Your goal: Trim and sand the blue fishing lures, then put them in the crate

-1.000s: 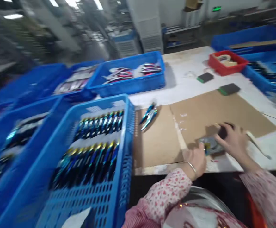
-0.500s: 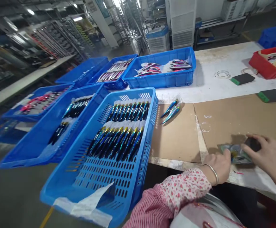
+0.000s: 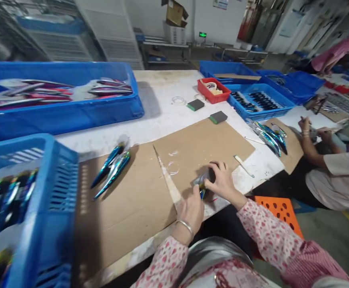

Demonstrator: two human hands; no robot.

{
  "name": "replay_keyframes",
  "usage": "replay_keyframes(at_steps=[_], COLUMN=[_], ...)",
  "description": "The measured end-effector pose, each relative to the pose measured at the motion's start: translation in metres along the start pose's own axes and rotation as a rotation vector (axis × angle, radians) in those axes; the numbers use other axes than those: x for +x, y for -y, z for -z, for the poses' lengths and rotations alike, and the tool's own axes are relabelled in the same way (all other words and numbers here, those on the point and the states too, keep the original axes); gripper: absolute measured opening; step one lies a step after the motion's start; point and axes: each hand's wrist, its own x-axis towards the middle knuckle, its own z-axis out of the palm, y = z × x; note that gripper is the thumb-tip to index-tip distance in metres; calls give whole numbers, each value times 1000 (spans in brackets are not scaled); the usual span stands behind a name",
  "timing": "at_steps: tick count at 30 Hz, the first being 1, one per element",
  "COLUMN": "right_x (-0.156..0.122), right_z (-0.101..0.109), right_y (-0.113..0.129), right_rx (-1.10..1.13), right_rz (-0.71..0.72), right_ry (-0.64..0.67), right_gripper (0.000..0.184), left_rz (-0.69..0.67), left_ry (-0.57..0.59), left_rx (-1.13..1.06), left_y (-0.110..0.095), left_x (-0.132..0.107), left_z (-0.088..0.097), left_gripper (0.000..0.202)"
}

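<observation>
Both my hands meet at the near edge of a brown cardboard sheet (image 3: 192, 148) on the white table. My left hand (image 3: 193, 209), with a bracelet on its wrist, pinches the near end of a small shiny blue-green piece in clear wrap (image 3: 200, 183). My right hand (image 3: 220, 181) is curled over a dark block and presses it onto the same piece. Two finished shiny blue pieces (image 3: 111, 168) lie side by side on the cardboard to the left.
A blue basket (image 3: 57, 188) of wrapped dark pieces stands at the near left, a blue tray (image 3: 72, 112) behind it. Two dark sponges (image 3: 218, 117), a tape ring (image 3: 178, 100) and a red box (image 3: 213, 91) lie farther back. A co-worker's hands (image 3: 306, 127) work at the right.
The view has swung from the baskets on the left to the right along the table. My hands have stayed on the wrapped piece at the cardboard's edge.
</observation>
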Motion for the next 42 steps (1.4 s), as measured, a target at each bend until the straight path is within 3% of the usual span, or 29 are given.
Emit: replay_keyframes(at_steps=[6,11,16,22,25,31,38,42], right_x=[-2,-5,18,23,23,25,19,21], right_z=[5,6,13,12,7,-4,6,1], right_y=[11,5,-22,-28,-20,24,10,29], right_rx=[-34,28,67,149,106,76,52,17], right_rz=[-102,16,-161,75,120,238,171,204], right_ry=[0,80,-99,-16,53,72,100,93], right_gripper=[43,44,43,47,47,49,49,50], left_rz=[17,-6,-75,-140,-147,-125,-142,-134], left_ry=[-12,2,-37,-15,16,45,38,41], left_rx=[48,49,145,269,247,298,297,333], left_y=[-1,1,15,33,37,37,36,36], left_x=[0,-1,-2,13,19,20,19,19], left_z=[0,1,18,30,27,26,26,26], left_gripper=[39,37,40,27,30,25,24,24])
